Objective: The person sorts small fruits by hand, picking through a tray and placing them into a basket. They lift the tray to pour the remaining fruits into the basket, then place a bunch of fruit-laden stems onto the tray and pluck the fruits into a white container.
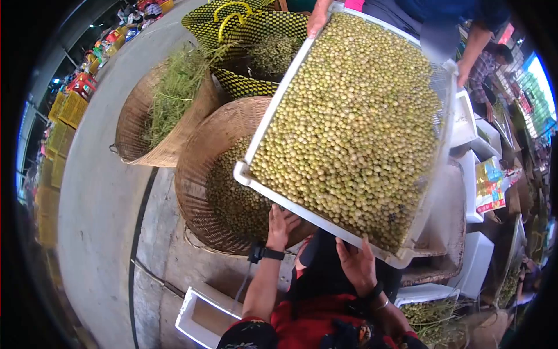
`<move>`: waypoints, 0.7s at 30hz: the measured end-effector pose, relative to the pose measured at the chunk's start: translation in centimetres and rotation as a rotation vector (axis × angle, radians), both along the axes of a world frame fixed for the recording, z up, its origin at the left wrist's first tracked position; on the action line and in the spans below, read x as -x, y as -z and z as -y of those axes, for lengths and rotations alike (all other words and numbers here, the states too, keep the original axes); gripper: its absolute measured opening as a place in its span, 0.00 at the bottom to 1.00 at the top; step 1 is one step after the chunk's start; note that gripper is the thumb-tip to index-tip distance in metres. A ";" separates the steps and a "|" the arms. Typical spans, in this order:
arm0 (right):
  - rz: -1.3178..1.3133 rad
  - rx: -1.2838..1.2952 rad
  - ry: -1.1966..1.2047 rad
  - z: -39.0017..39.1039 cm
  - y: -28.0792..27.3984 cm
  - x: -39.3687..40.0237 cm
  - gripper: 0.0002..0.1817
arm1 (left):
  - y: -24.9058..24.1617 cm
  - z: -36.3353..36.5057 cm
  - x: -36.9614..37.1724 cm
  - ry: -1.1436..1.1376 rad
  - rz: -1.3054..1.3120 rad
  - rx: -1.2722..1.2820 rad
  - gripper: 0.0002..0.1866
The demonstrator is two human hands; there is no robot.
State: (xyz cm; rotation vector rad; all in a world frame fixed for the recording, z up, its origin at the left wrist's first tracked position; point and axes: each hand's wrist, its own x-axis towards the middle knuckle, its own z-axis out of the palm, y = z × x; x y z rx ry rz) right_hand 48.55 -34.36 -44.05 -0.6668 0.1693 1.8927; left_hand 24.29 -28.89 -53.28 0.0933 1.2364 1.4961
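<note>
A large white mesh tray [302, 214], heaped with small round yellow-green fruits [354, 128], slants over a wicker basket [195, 174] that holds more of the same fruit. My left hand [282, 228], with a black band at its wrist, is open below the tray's near edge, fingers spread close to the rim. Further right, my right hand [357, 266] grips the near rim, with fingertips showing at its wall. Across from me, another person's hands [317, 18] hold the tray at its far side.
Left of the basket, a second wicker basket [131, 131] holds leafy stems [180, 93]. Black-and-yellow woven baskets [250, 87] stand behind. White foam boxes [474, 262] crowd the right, and one [189, 311] lies near my left elbow. Yellow crates [72, 109] line the far left.
</note>
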 end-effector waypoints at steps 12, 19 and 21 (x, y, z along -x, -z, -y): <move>0.018 -0.052 -0.098 1.2 -2.2 -1.4 0.20 | 1.1 -1.7 -6.6 -0.149 -0.372 -0.157 0.22; 1.566 -1.014 -0.191 0.9 -14.1 -13.1 0.12 | -0.7 -1.9 -6.9 -0.156 -0.556 -0.103 0.16; 1.970 -0.676 0.284 -3.5 -12.1 -16.0 0.20 | -1.9 -1.3 -6.6 -0.061 -0.596 -0.076 0.17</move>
